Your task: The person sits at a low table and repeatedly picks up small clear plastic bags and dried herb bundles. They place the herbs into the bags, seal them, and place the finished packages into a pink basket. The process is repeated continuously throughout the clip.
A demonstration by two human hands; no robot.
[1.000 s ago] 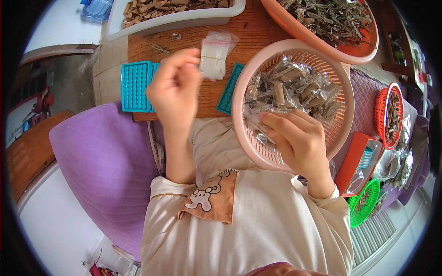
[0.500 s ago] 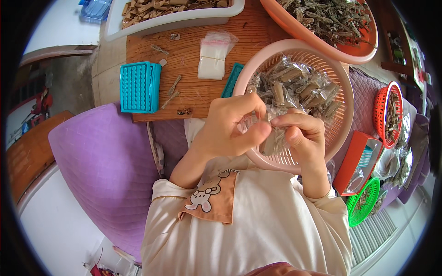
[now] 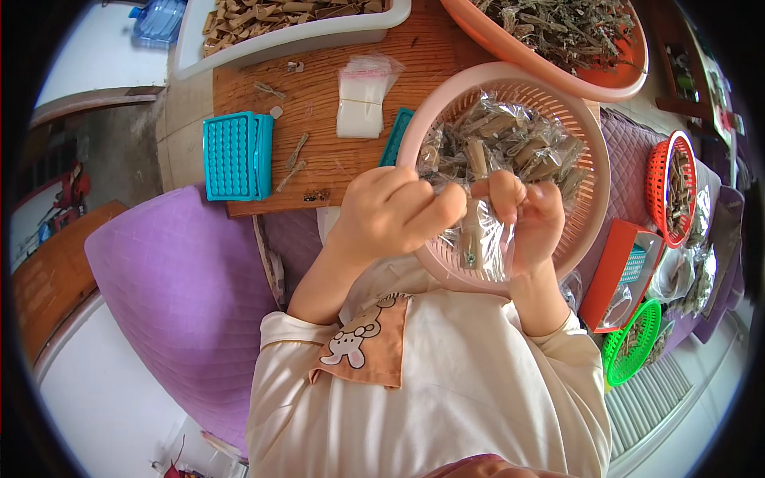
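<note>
Holding a packet [image 3: 472, 243] — hands [image 3: 394, 211] by a wooden table [image 3: 311, 88], purple padding [image 3: 175, 311] leftward.

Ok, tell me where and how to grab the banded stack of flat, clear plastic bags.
Probably pinch the stack of bags by its long left edge near the band, coming from the left: it lies flat, and the round pink plastic basket crowds its right side.

Packets [image 3: 530, 147] inside the basket [image 3: 409, 143]
</note>
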